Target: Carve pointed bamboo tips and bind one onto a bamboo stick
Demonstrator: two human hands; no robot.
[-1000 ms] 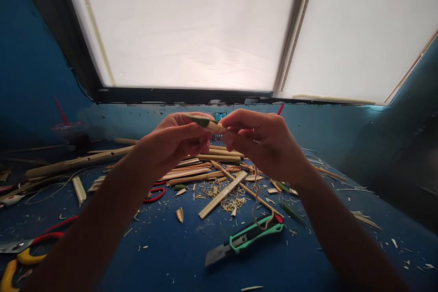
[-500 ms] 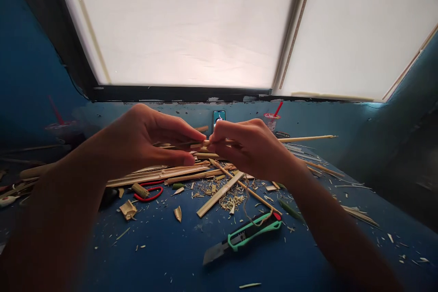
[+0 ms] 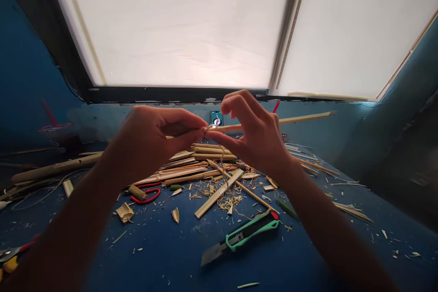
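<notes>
My left hand (image 3: 160,134) pinches a thin bamboo stick (image 3: 306,117) near its left end, thumb and forefinger closed together. A loop of twine (image 3: 222,151) is around the stick beside those fingertips, and its tail hangs down toward the table. My right hand (image 3: 258,130) is open around the stick, forefinger raised and curled, thumb stretched along the stick's underside near the twine. Behind this hand the stick passes partly hidden and comes out on the right, tilted slightly up. Below both hands lies a green and black box cutter (image 3: 241,235), blade out.
Bamboo strips (image 3: 185,171) and wood shavings (image 3: 231,200) cover the table's middle. A flat bamboo slat (image 3: 219,194) lies across them. Red-handled scissors or pliers (image 3: 150,196) sit at left. A lit phone (image 3: 216,118) leans on the back wall, under a bright covered window (image 3: 178,27).
My right hand has opened from its pinch and lifted its fingers. The left hand has closed its fingertips on the stick. The stick's right end has risen, and the twine has been drawn up.
</notes>
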